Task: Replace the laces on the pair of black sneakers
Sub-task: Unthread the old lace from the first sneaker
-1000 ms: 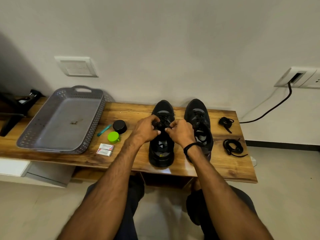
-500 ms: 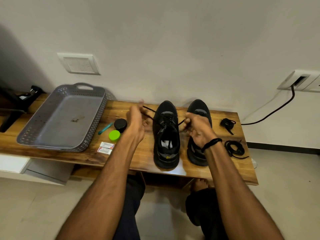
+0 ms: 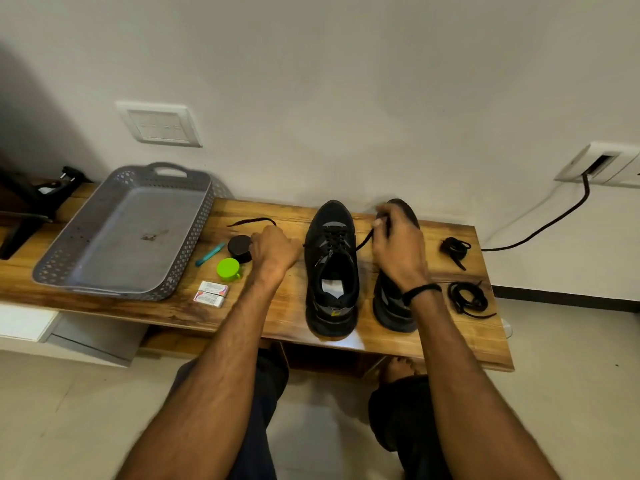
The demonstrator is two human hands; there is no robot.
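glossy wooden bench (image 3: 284, 306), perforated grey plastic tray (image 3: 194, 237), matt black sneakers (image 3: 332, 265)

A grey perforated plastic basket (image 3: 131, 216) sits at the left of the wooden tabletop (image 3: 166, 311). Just beside it lie a teal pen-like stick (image 3: 210, 253), a round black jar (image 3: 239, 247), a lime-green round cap (image 3: 228, 269) and two small white boxes (image 3: 211, 294). A white switch plate (image 3: 160, 125) is on the wall.
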